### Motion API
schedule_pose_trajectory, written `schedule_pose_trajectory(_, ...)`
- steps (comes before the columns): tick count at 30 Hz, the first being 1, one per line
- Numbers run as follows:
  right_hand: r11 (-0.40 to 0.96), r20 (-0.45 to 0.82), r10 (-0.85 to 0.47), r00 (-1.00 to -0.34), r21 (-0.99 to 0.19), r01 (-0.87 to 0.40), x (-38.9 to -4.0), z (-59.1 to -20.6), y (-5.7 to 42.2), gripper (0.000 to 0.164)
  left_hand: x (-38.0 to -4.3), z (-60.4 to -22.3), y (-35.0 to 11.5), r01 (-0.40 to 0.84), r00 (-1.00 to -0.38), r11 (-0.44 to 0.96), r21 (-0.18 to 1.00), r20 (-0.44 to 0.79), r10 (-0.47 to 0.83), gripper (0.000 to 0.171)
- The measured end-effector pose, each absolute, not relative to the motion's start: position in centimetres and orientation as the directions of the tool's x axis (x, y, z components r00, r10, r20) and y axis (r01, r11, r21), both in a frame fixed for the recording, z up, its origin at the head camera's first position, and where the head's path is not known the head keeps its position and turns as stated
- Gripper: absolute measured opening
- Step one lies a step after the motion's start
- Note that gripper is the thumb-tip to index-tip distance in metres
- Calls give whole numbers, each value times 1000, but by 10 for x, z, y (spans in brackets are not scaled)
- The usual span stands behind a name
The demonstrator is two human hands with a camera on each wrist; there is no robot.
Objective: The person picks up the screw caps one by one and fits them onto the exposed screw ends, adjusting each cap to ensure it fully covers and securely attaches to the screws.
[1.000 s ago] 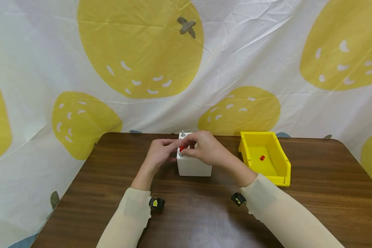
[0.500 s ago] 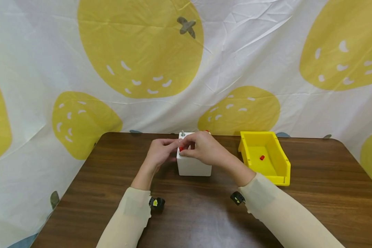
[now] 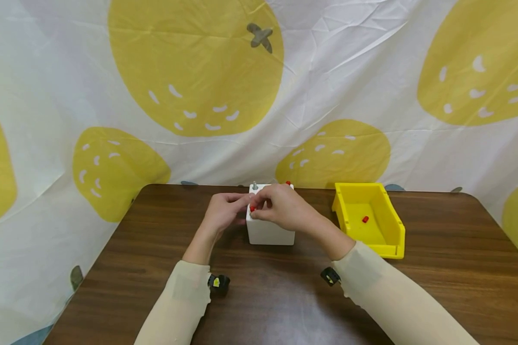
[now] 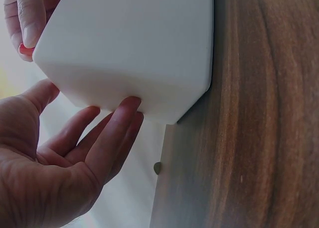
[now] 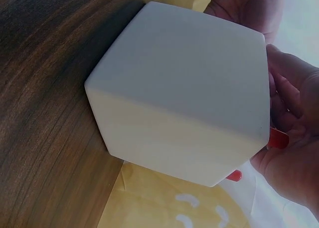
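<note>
A white box [image 3: 271,232] stands on the table near its back edge, with a bare metal post [image 3: 254,185] on its top at the far left corner. At the near left corner, my right hand [image 3: 285,206] pinches a small red cap [image 3: 252,209] between thumb and fingers, right at the box top. Another red cap [image 3: 288,182] shows at the far right corner; more of the top is hidden behind the hand. My left hand [image 3: 226,211] steadies the box from the left, its fairly straight fingertips [image 4: 130,102] touching the side wall in the left wrist view.
To the right of the box stands a yellow bin [image 3: 396,239] with one loose red cap [image 3: 365,219] on its floor. A white cloth [image 3: 216,163] printed with large yellow fruit hangs behind the brown wooden table [image 3: 267,287].
My right hand has shifted very slightly, and the pinched red cap sits a little lower over the near left corner. The far right red cap has come into sight. The left hand stays put.
</note>
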State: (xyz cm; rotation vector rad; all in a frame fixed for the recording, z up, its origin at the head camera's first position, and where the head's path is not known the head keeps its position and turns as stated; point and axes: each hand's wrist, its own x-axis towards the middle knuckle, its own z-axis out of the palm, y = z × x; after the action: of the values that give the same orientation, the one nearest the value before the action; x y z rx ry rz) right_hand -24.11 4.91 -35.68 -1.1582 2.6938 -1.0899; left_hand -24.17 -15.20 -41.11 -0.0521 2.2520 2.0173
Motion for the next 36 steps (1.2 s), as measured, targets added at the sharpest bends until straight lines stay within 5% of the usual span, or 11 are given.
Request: schedule_pose_trajectory(36,476,263,-642,-720,-599,-644,-238,-357,51,5,-241,-412,-153,-102,-993,109,989,-108,46,38)
